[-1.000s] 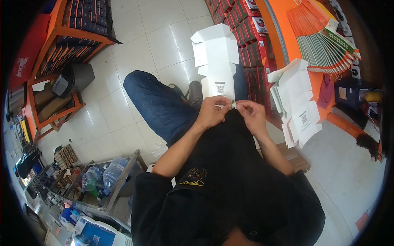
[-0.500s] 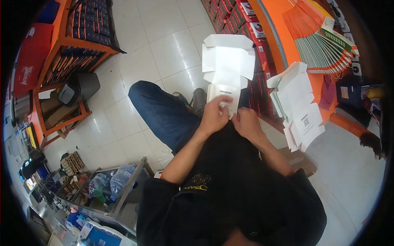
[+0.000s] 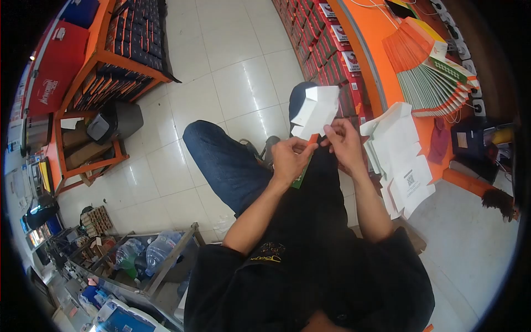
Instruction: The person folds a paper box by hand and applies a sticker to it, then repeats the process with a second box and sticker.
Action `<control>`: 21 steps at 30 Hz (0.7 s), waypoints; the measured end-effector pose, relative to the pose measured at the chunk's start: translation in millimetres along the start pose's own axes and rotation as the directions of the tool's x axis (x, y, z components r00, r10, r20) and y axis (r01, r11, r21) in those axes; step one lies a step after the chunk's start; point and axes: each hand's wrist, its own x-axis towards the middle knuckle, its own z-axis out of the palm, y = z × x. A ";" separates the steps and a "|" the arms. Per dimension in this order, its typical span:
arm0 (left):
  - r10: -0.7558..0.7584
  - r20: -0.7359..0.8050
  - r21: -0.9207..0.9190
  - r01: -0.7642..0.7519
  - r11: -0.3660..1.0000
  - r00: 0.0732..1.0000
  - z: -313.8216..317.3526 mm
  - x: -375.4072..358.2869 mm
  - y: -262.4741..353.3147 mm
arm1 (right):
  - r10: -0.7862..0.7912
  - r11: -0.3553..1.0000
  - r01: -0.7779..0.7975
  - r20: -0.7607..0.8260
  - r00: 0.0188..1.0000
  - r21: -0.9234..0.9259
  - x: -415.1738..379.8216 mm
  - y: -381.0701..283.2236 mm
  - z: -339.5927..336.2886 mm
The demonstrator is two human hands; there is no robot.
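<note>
Over my lap is a partly folded cardboard box [image 3: 319, 110], with its white inside facing up and its flaps standing at angles. Orange and green printed outer faces show at its near end. My left hand [image 3: 290, 161] is closed around that near end, thumb by the orange edge. At the right side of the box, my right hand [image 3: 344, 146] has its thumb and bent fingers against the white panel. Unfolded white box blanks [image 3: 401, 146] with a printed code lie to the right of my right hand.
A fanned stack of orange and green box blanks [image 3: 437, 72] lies on the orange counter [image 3: 368, 50]. Red boxes [image 3: 326, 55] are stacked below it. An orange shelf [image 3: 124, 60] with dark boxes stands at left, above a grey bin [image 3: 119, 120]. Plastic bottles [image 3: 160, 249] fill a metal-framed container.
The box blank has been turned and folded, so its orange and green outside now shows. My right hand has moved up along its right side. The view has shifted slightly.
</note>
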 end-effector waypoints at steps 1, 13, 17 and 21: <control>0.022 0.002 0.012 -0.022 1.000 1.000 0.4 -1.4 -1.1 | -0.021 0.999 0.021 0.030 0.999 -0.024 1.7 -7.1 0.7; -0.007 0.089 -0.418 0.043 0.907 0.996 -10.8 15.9 -3.2 | -0.389 0.835 0.456 0.254 0.885 -0.310 9.5 -51.8 5.6; 0.016 0.111 -0.554 0.048 0.831 0.994 -19.7 19.2 13.2 | -0.391 0.816 0.464 0.264 0.882 -0.344 8.3 -77.6 10.8; 0.055 0.141 -0.674 0.055 0.737 0.989 -22.3 16.3 14.5 | -0.424 0.820 0.486 0.251 0.870 -0.302 6.0 -86.3 14.7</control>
